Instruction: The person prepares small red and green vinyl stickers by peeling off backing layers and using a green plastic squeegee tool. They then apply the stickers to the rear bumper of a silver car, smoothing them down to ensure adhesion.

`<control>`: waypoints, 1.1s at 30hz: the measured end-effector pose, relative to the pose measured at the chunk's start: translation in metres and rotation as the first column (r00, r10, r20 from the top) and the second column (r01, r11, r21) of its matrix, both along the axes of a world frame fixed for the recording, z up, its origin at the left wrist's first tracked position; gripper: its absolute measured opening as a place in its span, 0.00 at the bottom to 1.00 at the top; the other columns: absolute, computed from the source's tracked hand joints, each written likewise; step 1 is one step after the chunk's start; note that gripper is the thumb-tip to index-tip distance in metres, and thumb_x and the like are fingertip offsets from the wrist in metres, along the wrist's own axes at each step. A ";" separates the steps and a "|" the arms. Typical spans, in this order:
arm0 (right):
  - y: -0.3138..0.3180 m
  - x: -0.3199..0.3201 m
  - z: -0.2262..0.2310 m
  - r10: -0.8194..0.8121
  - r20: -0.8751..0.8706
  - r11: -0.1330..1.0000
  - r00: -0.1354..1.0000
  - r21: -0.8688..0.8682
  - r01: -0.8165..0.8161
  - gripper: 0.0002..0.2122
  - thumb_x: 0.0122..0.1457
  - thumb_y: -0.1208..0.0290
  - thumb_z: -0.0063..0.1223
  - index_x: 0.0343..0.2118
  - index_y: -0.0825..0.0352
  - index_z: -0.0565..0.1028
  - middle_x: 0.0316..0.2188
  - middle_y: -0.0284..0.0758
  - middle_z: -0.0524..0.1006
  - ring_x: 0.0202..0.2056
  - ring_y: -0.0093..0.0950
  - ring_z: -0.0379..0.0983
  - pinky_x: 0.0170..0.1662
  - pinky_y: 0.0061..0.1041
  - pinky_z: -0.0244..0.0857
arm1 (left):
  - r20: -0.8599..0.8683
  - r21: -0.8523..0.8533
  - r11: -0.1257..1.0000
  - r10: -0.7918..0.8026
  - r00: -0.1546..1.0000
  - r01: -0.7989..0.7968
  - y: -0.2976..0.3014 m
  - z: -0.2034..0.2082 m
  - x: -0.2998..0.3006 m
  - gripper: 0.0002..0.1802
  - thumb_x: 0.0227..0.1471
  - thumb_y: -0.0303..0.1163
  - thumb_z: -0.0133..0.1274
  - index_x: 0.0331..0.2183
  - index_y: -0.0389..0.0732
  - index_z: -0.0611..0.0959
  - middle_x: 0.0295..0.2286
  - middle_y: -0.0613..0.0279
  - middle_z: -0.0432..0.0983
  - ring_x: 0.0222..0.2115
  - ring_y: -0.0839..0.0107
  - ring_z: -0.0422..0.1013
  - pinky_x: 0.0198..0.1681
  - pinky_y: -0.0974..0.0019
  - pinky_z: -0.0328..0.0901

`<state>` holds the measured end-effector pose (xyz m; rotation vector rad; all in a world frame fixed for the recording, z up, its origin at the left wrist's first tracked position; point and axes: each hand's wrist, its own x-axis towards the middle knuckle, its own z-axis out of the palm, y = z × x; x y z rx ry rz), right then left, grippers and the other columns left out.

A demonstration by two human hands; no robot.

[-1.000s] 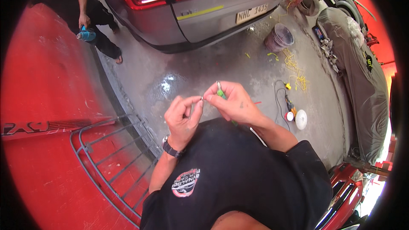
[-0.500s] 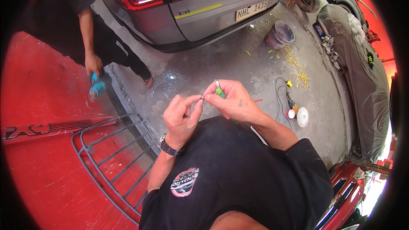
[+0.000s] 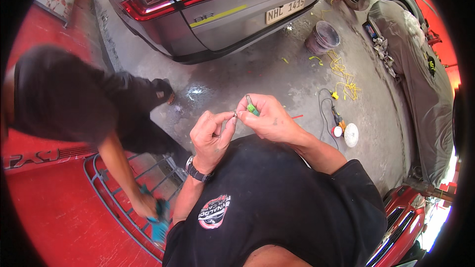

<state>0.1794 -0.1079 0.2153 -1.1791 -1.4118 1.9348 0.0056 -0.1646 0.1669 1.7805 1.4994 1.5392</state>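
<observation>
Both hands meet in front of my chest, fingertips touching. My left hand [image 3: 212, 136], with a dark watch [image 3: 197, 170] on its wrist, pinches a tiny dark piece [image 3: 235, 114] between thumb and forefinger. The tips of my right hand [image 3: 271, 118] close on that piece from the other side. Tucked in the right fingers is a slim green tool [image 3: 253, 109] with a metal end pointing up; its kind cannot be made out. A thin red strip [image 3: 297, 116] shows just beyond the right wrist; whether it lies on the floor is unclear.
A silver car [image 3: 213, 29] stands ahead. A co-worker [image 3: 64, 99] passes close on my left, holding a teal tool [image 3: 161, 217] over a grey metal rack [image 3: 111, 195]. To the right are a bucket [image 3: 324, 37], yellow cord [image 3: 349, 86], a polisher [image 3: 341, 123] and a covered vehicle [image 3: 420, 79].
The co-worker has come nearer along my left side, bringing the teal tool down beside my left arm. My hands keep almost the same pose; the view has shifted slightly.
</observation>
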 end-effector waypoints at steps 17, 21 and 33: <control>0.021 0.070 -0.008 -0.100 0.172 0.845 0.980 0.534 -0.008 0.04 0.59 0.73 0.52 0.32 0.67 0.72 0.21 0.32 0.71 0.24 0.19 0.68 0.28 0.24 0.63 | 0.747 -0.263 0.909 -0.019 0.665 0.322 0.023 -0.030 0.090 0.03 0.52 0.23 0.63 0.32 0.36 0.86 0.22 0.78 0.67 0.23 0.87 0.59 0.25 0.77 0.54; 0.016 0.080 -0.012 -0.177 0.219 0.789 0.959 0.614 0.006 0.04 0.58 0.74 0.54 0.32 0.68 0.72 0.20 0.36 0.72 0.23 0.23 0.70 0.27 0.26 0.65 | 0.745 -0.260 0.897 -0.050 0.666 0.358 0.031 -0.036 0.101 0.06 0.55 0.27 0.62 0.35 0.35 0.86 0.22 0.80 0.69 0.23 0.89 0.59 0.26 0.80 0.55; 0.003 0.029 -0.022 -0.158 0.281 0.650 0.947 0.751 -0.115 0.02 0.58 0.78 0.53 0.33 0.69 0.72 0.18 0.35 0.70 0.19 0.21 0.64 0.23 0.24 0.60 | 0.880 -0.334 0.812 0.087 0.466 0.479 0.009 -0.029 0.058 0.11 0.58 0.31 0.60 0.40 0.35 0.86 0.21 0.81 0.70 0.21 0.91 0.57 0.22 0.80 0.50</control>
